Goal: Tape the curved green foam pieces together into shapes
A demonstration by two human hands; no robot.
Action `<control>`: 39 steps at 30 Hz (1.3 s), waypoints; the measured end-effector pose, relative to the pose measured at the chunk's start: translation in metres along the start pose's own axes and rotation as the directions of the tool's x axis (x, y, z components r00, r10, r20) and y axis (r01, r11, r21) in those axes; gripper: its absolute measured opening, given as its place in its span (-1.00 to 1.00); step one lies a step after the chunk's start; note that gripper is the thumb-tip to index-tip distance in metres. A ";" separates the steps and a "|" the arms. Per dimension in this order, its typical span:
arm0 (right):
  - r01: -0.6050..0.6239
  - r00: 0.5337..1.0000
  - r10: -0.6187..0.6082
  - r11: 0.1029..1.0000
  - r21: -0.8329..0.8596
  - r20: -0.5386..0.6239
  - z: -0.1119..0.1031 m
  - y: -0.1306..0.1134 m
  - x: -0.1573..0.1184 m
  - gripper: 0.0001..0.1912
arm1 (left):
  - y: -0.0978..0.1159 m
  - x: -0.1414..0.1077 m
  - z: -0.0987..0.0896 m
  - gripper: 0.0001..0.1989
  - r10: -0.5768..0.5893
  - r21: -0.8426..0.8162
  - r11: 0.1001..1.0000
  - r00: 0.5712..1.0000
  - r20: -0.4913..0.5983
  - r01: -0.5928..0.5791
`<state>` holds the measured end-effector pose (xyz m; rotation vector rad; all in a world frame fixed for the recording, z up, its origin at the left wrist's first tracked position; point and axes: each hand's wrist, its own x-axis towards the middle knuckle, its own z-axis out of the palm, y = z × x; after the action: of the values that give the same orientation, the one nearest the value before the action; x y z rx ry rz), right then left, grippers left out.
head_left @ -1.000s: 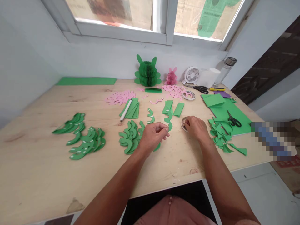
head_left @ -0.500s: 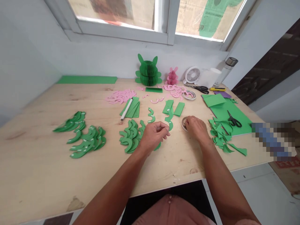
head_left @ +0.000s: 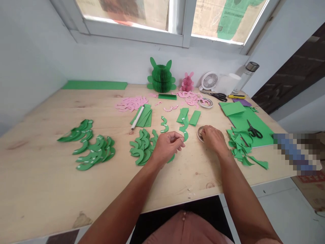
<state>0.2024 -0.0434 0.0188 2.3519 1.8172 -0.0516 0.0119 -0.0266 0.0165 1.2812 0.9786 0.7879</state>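
Working with the two set apart over a pale wood tabletop [head_left: 50, 193], a person's left hand [head_left: 168, 147] curls its fingers toward the thumb while the right hand [head_left: 213, 138] bends over a roll of tape [head_left: 198, 135], fingertips at its rim. Whether either hand pinches anything cannot be told from this angle. A wavy green strip [head_left: 185, 125] with white patches lies just beyond the left fingertips, on the side toward the tape. Both forearms cross the tabletop's front edge, and a stretch of wood grain runs between them from that edge up to the hands. Room is tighter to the sides: a pile of curved green pieces [head_left: 142, 149] sits against the left wrist, and green scraps [head_left: 238, 149] lie just right of the right wrist, beside black scissors [head_left: 254, 131] resting on a green sheet [head_left: 266, 132]. More curved green pieces [head_left: 98, 154] lie farther left, well inside the edge. A green honeycomb paper figure [head_left: 161, 79] and a smaller pink one stand along the back wall. Newspaper [head_left: 208, 20] covers the window panes, its print too small to read; red lettering on a cardboard box [head_left: 311, 193] at lower right, partly masked by pixelation, seems equally illegible.
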 end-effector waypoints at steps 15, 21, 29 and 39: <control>-0.015 1.000 0.015 0.997 0.074 -0.008 -0.001 0.005 0.002 -0.72 | -0.002 0.001 -0.001 -0.85 0.015 0.001 1.000 1.000 0.001 -0.015; 0.011 1.000 -0.007 0.989 0.150 -0.024 0.000 0.011 0.004 -0.78 | -0.001 0.001 -0.001 -0.85 0.013 -0.003 1.000 1.000 0.005 -0.013; 0.026 0.999 -0.020 0.988 0.153 -0.044 0.001 0.010 0.004 -0.79 | -0.004 0.001 -0.001 -0.85 0.030 0.005 1.000 1.000 0.009 -0.030; 0.039 0.999 -0.033 0.984 0.173 -0.041 0.003 0.012 0.005 -0.80 | 0.001 0.000 -0.001 -0.86 -0.003 0.014 1.000 1.000 0.010 0.003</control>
<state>0.2151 -0.0421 0.0164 2.4506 1.9461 -0.1786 0.0113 -0.0262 0.0170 1.2940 0.9788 0.7730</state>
